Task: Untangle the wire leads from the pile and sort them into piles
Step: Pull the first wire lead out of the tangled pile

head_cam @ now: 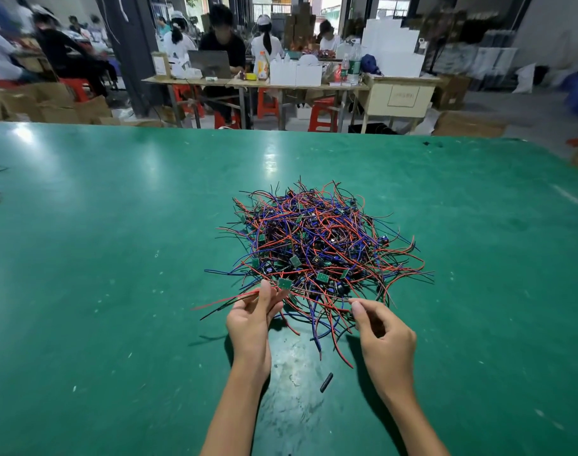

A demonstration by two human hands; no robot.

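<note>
Both hands pinch leads: left hand (250, 315) one pointing left, right hand (381, 329) another.

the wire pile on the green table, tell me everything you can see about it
The wire pile is one loose, rounded heap of thin red, blue and black insulated leads, tangled together, with small green circuit boards and dark parts scattered through it. Ends stick out all round. It lies on the green table, near the middle, just ahead of both hands. The left hand pinches red and black leads at its near left edge; the right hand pinches strands at its near right edge. No sorted piles show.
</note>
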